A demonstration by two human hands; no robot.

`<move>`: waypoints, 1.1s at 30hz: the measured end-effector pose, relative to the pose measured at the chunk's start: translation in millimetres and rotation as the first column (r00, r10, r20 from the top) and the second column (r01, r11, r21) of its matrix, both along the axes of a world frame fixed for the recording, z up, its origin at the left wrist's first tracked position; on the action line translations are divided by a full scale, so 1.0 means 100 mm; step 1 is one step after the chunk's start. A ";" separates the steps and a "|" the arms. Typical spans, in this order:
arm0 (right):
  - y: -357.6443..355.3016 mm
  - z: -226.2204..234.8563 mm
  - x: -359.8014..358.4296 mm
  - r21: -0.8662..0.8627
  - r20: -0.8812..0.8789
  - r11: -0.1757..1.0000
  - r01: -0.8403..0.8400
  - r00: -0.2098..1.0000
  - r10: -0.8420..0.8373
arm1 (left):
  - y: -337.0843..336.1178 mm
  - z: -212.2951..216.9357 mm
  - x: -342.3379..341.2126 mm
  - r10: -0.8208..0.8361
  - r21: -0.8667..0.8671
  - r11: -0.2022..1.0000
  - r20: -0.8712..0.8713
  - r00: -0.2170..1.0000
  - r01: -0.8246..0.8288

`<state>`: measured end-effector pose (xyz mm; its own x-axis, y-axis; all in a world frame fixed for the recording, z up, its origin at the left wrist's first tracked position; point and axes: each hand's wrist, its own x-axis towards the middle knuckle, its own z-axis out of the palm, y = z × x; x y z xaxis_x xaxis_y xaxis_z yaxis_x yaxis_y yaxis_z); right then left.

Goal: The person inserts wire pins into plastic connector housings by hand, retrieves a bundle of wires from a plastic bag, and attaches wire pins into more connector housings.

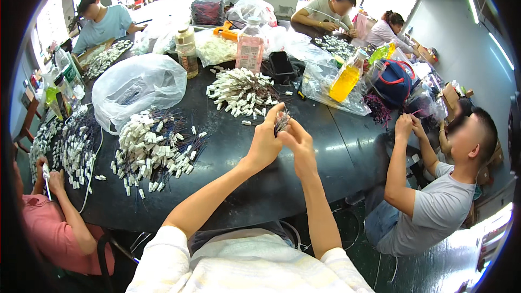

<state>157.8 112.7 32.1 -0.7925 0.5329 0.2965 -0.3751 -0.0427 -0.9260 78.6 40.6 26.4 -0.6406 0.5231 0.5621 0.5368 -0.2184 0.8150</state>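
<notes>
My left hand (265, 142) and my right hand (299, 147) meet over the near part of the dark table (244, 190). Between their closed fingers is a small bundle of thin dark wires (281, 123) with greyish ends; the fingers hide part of it. Just beyond my hands lies a pile of white connectors on dark wires (241, 91). A larger heap of similar white connectors with wires (149, 149) spreads to the left of my left forearm.
A clear plastic bag (138, 88) lies behind the larger heap. Bottles stand farther back, including a pink-labelled one (250, 49) and one with yellow liquid (347, 78). A black phone (281, 64) and a blue bag (394, 80) are there too. Several people work around the table.
</notes>
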 end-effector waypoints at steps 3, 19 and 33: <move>-0.04 0.00 -0.04 -0.012 0.147 0.996 -0.093 0.985 0.094 | -0.02 -0.03 0.06 -0.038 -0.059 0.998 -0.015 0.999 0.037; -0.02 -0.32 -0.18 -0.600 -0.018 0.796 0.082 0.993 -0.116 | -0.12 -0.15 -0.09 -0.465 -0.041 0.844 0.443 0.767 0.535; -0.53 -0.19 -0.30 -0.243 -0.104 0.970 -0.011 0.994 -0.015 | -0.42 -0.05 -0.02 -0.595 0.596 0.801 0.778 -0.203 -0.065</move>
